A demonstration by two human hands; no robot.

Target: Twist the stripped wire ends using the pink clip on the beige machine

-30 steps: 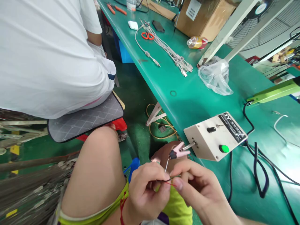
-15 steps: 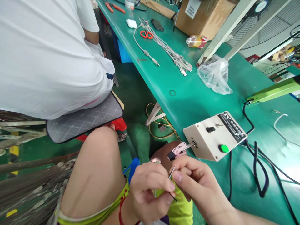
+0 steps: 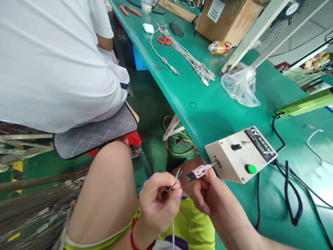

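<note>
Left hand (image 3: 160,199) pinching splayed cable wires (image 3: 177,180) just beside pink clip (image 3: 199,172); right hand (image 3: 208,194) gripping that clip at beige box (image 3: 240,154)

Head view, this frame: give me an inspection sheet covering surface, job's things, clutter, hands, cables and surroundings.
Surface: green bench, long, running away to the top.
Job's things: thin cable with splayed coloured wire ends; pink clip on the shaft of a beige control box.
Clutter: plastic bag, bottle, orange scissors, cardboard box.
Hands: left hand pinches the cable; right hand fingers the clip.
Cables: white cable bundle; black leads behind the box.
Surroundings: a person in white seated on the left.
</note>
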